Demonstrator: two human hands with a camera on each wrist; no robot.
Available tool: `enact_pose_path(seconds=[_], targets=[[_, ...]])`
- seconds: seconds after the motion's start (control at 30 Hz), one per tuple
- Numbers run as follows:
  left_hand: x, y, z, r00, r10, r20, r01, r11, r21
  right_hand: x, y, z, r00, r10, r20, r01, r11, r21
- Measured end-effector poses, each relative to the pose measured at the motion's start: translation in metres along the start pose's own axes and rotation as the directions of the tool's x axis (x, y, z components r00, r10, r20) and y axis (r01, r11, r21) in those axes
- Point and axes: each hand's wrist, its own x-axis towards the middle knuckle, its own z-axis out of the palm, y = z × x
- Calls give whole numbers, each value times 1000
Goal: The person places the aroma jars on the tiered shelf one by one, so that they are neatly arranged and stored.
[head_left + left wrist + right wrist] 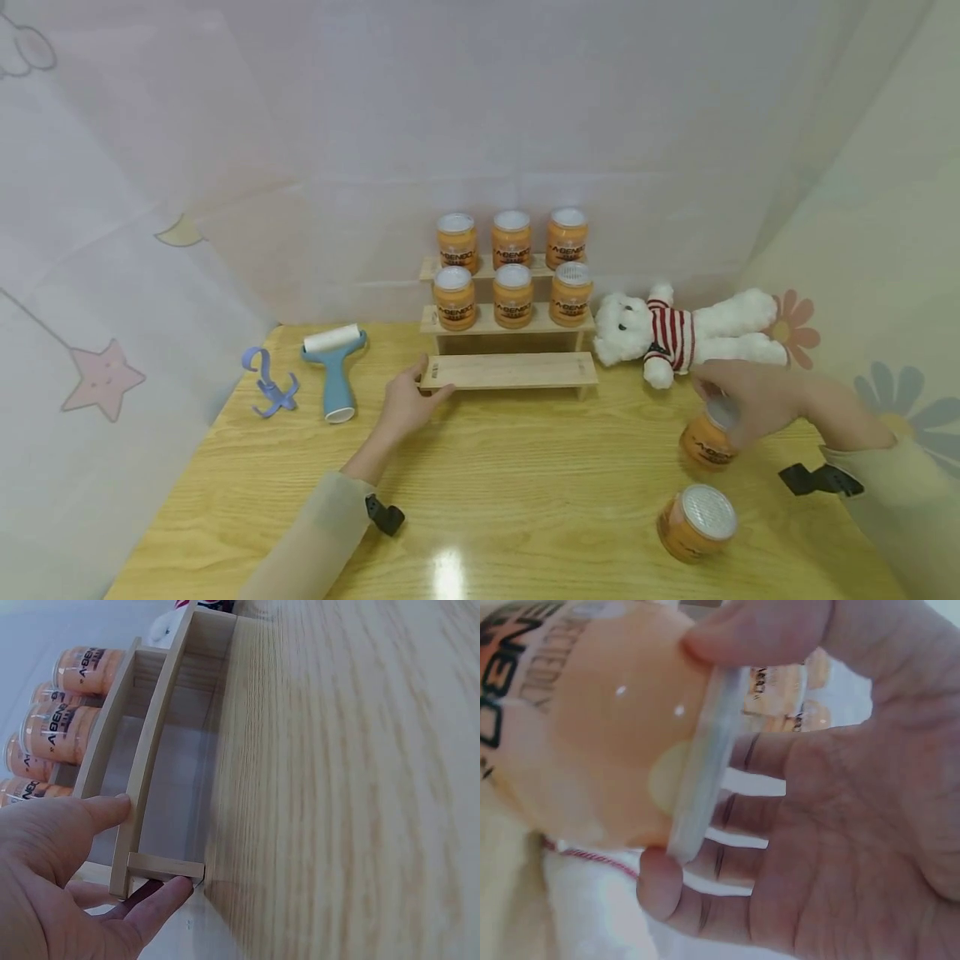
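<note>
My right hand (772,404) grips an orange jar (705,442) by its pale lid (709,765), thumb on one side and fingers on the other. Whether that jar touches the table cannot be told. A second orange jar (686,529) stands nearer to me, its ridged white lid facing up. At the left end of a stepped wooden rack, my left hand (408,404) holds the lowest shelf (510,372). Its thumb lies on the board's edge, with fingers by the short end leg (166,866). Three jars (512,297) stand on the middle shelf and three more (512,239) on the top shelf.
Right of the rack lies a white plush bear (675,337) in a red-striped shirt. To the left, a blue-handled lint roller (337,379) and a purple hook-shaped stand (272,387) rest on the wooden table (487,483). A pale patterned cloth (360,125) hangs behind.
</note>
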Motion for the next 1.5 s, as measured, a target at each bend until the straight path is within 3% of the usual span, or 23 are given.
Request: enact_pose_path(seconds=[0.1,0.47,0.8,1.1,1.5], targets=[[-1,1,0,1000,-10,0,10,1000,-3,13,-5,-10,998,-52,-29,52,998,-27],[-2,3,-1,1000,-21,3,21,1000,-4,68,-22,-34,994,-106,1,106,994,34],[-1,2,-2,1000,-25,10,25,1000,-2,117,-43,-38,970,-240,-39,240,971,7],[1,3,1,999,-32,35,33,999,-42,151,-65,-32,964,-261,-51,258,964,-62],[-1,3,-1,1000,-16,4,16,1000,-22,190,-88,-26,960,-280,-29,276,955,-106]])
